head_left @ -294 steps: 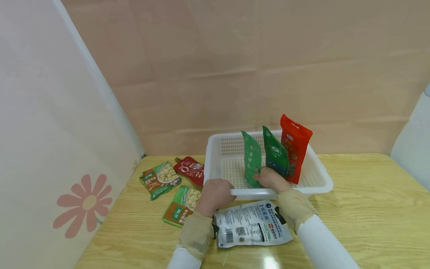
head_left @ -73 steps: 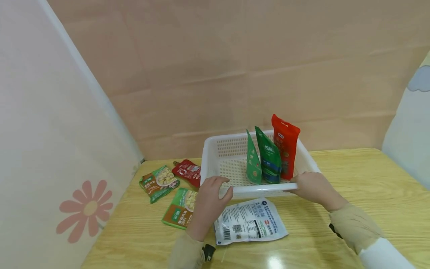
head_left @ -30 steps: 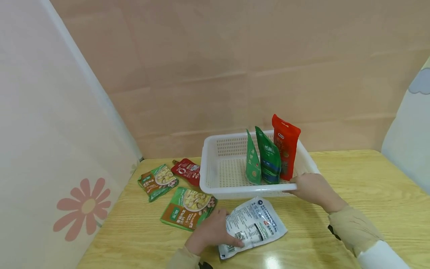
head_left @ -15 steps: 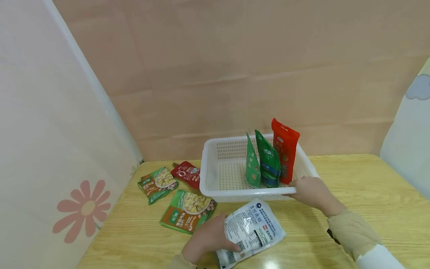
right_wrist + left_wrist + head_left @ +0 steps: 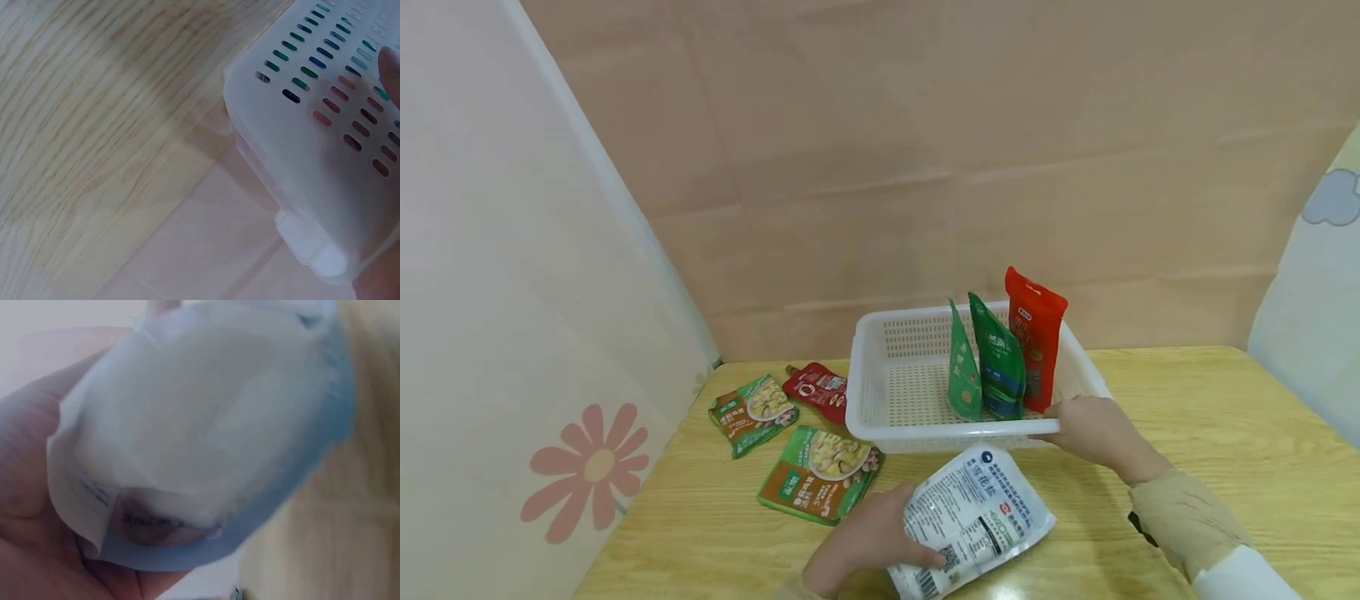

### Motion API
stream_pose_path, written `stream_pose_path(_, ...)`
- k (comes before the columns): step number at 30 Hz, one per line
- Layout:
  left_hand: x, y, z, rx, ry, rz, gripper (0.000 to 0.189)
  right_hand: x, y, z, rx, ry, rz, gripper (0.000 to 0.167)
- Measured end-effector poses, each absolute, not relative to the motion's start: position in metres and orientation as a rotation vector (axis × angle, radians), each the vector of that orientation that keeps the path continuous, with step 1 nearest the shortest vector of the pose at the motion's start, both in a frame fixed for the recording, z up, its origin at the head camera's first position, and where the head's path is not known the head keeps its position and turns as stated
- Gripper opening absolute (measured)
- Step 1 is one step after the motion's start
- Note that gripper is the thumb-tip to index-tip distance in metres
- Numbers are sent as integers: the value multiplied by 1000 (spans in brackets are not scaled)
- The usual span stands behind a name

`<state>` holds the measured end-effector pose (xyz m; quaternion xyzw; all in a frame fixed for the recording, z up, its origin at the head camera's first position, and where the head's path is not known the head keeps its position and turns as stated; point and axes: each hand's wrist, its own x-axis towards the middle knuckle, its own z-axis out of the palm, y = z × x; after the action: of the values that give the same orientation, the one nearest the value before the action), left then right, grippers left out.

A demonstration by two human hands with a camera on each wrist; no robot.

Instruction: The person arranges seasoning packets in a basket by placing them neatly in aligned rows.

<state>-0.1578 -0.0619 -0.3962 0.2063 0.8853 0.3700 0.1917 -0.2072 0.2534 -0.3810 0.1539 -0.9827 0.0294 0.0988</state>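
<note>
Chinese print, partly legible
雪花盐, a QR code (image 5: 951,557) and a barcode (image 5: 927,583) on the white bag (image 5: 977,512); 家樂 on the nearer green-and-brown packet (image 5: 822,475) (its smaller lines blur).

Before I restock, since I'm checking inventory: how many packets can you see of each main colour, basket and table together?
Green-and-brown packets: 2
Green packets: 2
Red packets: 2
White packet: 1
Total: 7

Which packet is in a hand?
The white packet with blue print, gripped by the left hand in front of the basket; the others stand in the basket or lie on the table.
</note>
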Motion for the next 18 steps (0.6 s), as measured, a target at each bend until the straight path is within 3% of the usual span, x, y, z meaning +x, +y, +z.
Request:
stream_pose_path(5,-153,-58,-386,533,2300,1318,48,-207,252,-381,442,-2906,81,27)
stream_pose_path(13,-135,-45,-367,366,2198,1503,57,-206,253,-377,495,-2913,104,11)
stream_pose_path(18,-130,-37,-365,288,2197,1623,63,-204,257,-382,507,-2814,148,11)
